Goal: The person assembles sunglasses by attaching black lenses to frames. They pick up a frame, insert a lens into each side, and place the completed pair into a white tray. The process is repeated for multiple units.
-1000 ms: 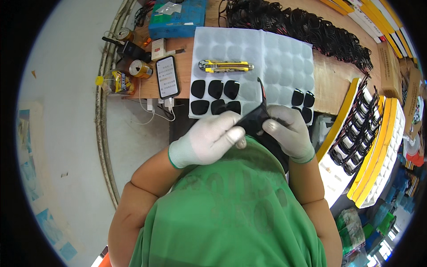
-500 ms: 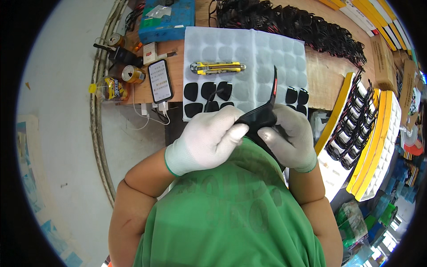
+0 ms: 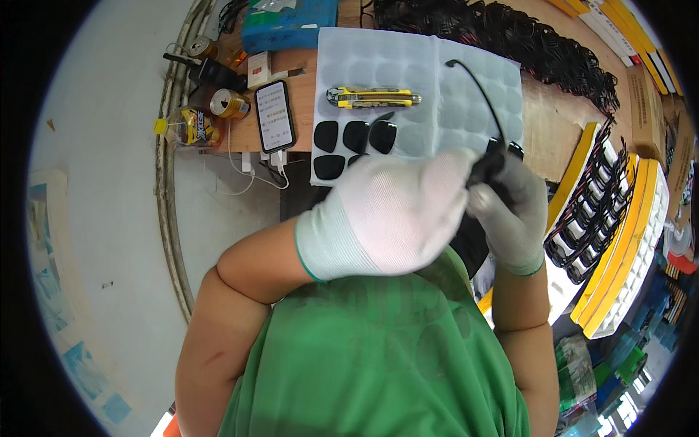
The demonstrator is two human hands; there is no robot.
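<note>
Both my hands wear white knit gloves and hold a black glasses frame (image 3: 489,166) between them, just off the table's near edge. My left hand (image 3: 397,211) closes on its left side, with fingertips blurred by motion. My right hand (image 3: 518,211) grips the other side with thumb and fingers. One thin temple arm sticks up and away over a white sheet with rows of pockets (image 3: 408,62). On the sheet lie loose dark lenses (image 3: 326,136), partly hidden behind my hands, and a yellow utility knife (image 3: 375,97).
A phone (image 3: 275,116) with cables, a can (image 3: 229,104) and a blue box (image 3: 287,28) are at left. A long pile of black glasses frames (image 3: 510,44) lines the back. At right, yellow-edged white trays (image 3: 619,240) hold more dark frames.
Both hands have moved right with the glasses frame. The frame has turned, so its temple arm now reaches further up and leans left. The whole view has shifted slightly.
</note>
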